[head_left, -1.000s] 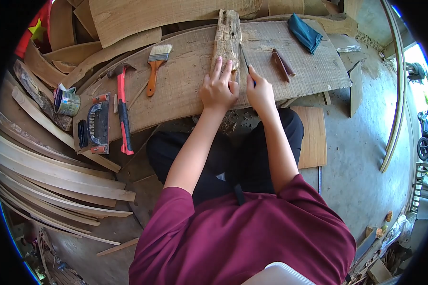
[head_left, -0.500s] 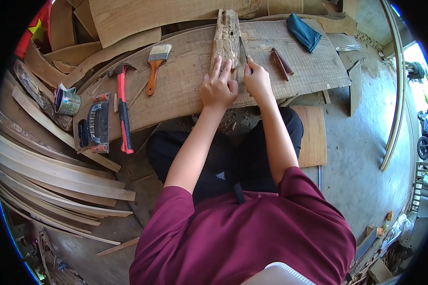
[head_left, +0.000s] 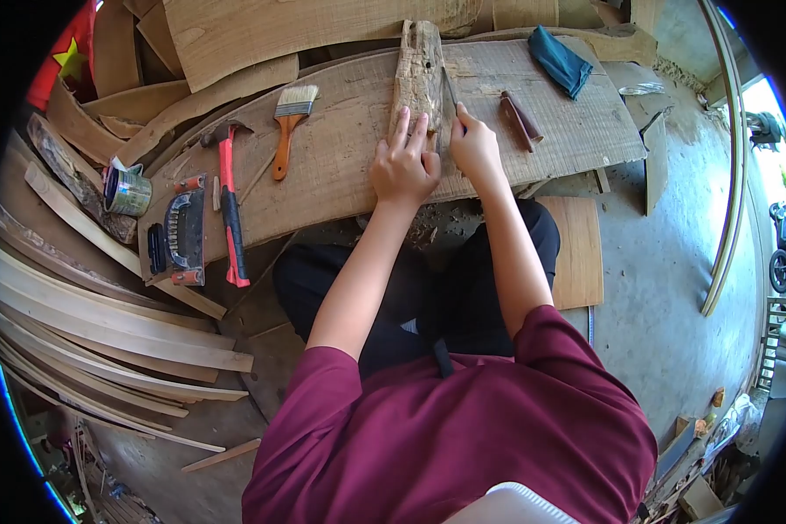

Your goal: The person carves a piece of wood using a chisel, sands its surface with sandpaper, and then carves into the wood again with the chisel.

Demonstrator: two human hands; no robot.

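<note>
A rough, weathered piece of wood (head_left: 417,74) lies lengthwise on a wide plank (head_left: 341,131). Pressed flat on its near end is my left hand (head_left: 405,168), fingers stretched out. My right hand (head_left: 474,147) is closed around the handle of a knife (head_left: 450,87), whose narrow blade points away from me along the wood's right edge. To the right of that hand lies a dark brown sheath-like piece (head_left: 521,120). A folded teal cloth (head_left: 560,63) rests farther right on the plank.
On the plank's left are a paintbrush (head_left: 290,127), a red-and-black hammer (head_left: 230,205) and a sanding-block-like tool (head_left: 184,231). An open tin (head_left: 127,189) stands beyond them. Curved wooden strips (head_left: 105,323) are stacked at left; a wooden board (head_left: 575,251) lies below the plank's right side.
The whole view has shifted very slightly. Both hands keep their places on the wood and the knife, with no clear movement between them.
</note>
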